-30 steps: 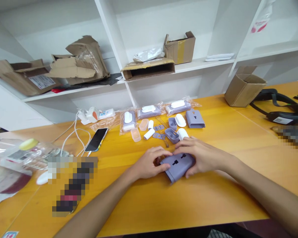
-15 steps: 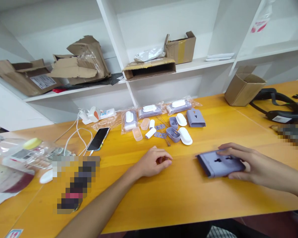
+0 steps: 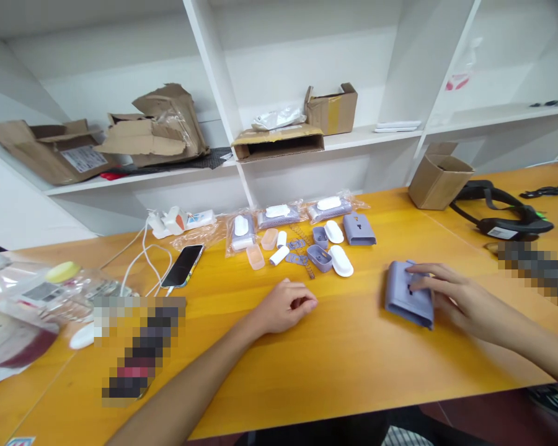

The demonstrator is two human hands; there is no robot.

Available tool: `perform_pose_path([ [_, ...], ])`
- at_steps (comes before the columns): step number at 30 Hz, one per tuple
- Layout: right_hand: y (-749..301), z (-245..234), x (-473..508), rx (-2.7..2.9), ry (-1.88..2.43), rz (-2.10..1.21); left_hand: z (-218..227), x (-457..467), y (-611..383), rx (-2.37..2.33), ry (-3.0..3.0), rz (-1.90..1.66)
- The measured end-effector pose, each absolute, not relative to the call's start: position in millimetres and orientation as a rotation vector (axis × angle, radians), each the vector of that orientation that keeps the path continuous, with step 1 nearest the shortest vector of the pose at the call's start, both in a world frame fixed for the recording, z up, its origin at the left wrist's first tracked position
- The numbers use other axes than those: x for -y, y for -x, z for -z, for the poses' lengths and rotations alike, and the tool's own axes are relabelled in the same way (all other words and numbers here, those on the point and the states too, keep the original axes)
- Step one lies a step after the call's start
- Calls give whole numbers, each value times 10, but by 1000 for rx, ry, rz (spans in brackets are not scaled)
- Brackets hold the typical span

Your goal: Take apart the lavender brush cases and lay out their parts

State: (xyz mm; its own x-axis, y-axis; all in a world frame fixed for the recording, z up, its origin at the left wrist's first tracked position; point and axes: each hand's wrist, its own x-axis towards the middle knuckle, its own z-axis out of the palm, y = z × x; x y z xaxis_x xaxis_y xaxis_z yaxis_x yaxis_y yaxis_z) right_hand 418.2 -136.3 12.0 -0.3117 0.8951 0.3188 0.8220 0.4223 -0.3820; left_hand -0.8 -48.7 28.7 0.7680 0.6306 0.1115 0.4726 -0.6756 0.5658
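Bare right hand (image 3: 453, 300): out over the right side of the table, fingertips on the top face of a boxy lavender plastic housing (image 3: 400, 297); thumb's hidden, so I honestly can't tell if the grip is clamped on it or just resting there
Lavender housing: on the near right part of the yellow-orange wooden table (image 3: 353, 365), dark cutout on its top face partly under the fingers; can't say if the whole underside is down flat
Bare left hand (image 3: 283, 308): well left of the housing, grip loosely curled in and empty, fingertips right up by the thumb
Loose bits past the left hand: two white oval plastic caps (image 3: 342, 261) beside two small lavender plastic cups (image 3: 320, 258), then coiled metal springs (image 3: 309, 271), flat lavender plastic plates (image 3: 296, 258), short white cylinders (image 3: 279, 255) and two translucent orange cups (image 3: 255, 257)
Twin shell: a matching lavender plastic shell (image 3: 359, 230) just right of the caps, further back than the housing
Back row: three lavender-and-white units in clear plastic bags (image 3: 279, 214), lined up near the shelf wall
Left side: black-screened phone (image 3: 183, 266) with a white cable plugged in
Right side: upright brown cardboard box (image 3: 439, 183) next to a black headset (image 3: 500, 220)
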Motion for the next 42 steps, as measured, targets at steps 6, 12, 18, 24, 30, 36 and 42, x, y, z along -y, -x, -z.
perform_pose_path([
  [6, -3899, -278, 1130, 2248, 1351, -413, -303, 489, 10, -814, -2445, -399],
  [12, -3895, -278, 832, 2231, 1308, -488, -295, 484, 12, -823, -2452, -391],
  [18, -3880, -194, 657, 2186, 1290, -380, -261, 481, -2, -806, -2481, -463],
  [24, -3845, -92, 546, 2134, 1393, -222, -228, 495, -7, -900, -2560, -567],
  [30, -3681, -88, 697, 2066, 1486, 42, -218, 552, -23, -990, -2615, -497],
  [36, -2980, 87, 1315, 2174, 1393, 5, -162, 673, -85, -1112, -2659, -362],
  [42, -2667, 239, 1475, 2312, 1531, -62, -104, 734, -109, -1238, -2659, -258],
])
